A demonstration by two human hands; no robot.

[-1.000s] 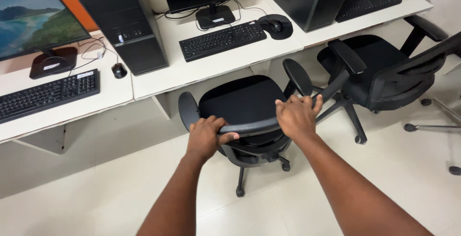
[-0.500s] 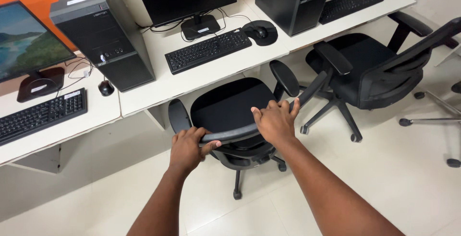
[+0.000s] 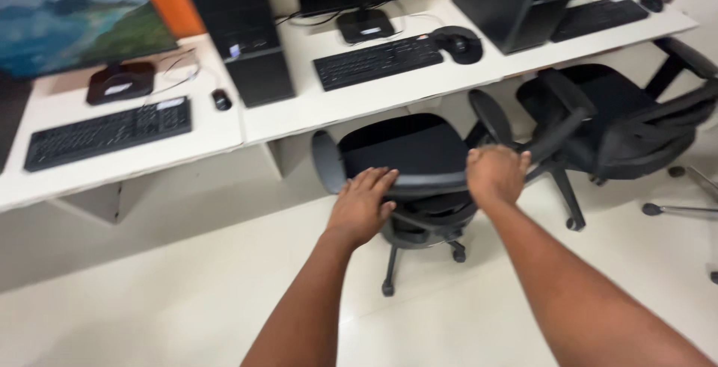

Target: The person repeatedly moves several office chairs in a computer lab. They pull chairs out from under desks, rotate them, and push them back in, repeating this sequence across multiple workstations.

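Two hands laid on one black office chair point(image 3: 404, 146), seen from the head camera looking down. Left hand point(image 3: 364, 204) resting on the top edge of the backrest point(image 3: 430, 182), fingers stretched out flat and loose, not clenched. Right hand point(image 3: 495, 175) at the other end of the same edge, fingers curled tight over the rim, grasping it. Chair standing on the pale floor point(image 3: 187, 300), seat turned toward the white desk point(image 3: 299, 113) and just short of it, armrests outside the desk edge, wheeled base below the wrists.

Above on the desk: a black keyboard point(image 3: 376, 61), a round mouse pad point(image 3: 458, 42), and a dark computer tower point(image 3: 239, 34) to the left. Second black chair point(image 3: 621, 113) close on the right, its armrest near the right hand.

Judged as the steering stage: held by the back, lined up with the gap under the desk. Sliding it further calls for a firmer left grip, an even push from both hands, and clearance from the neighbouring armrest.
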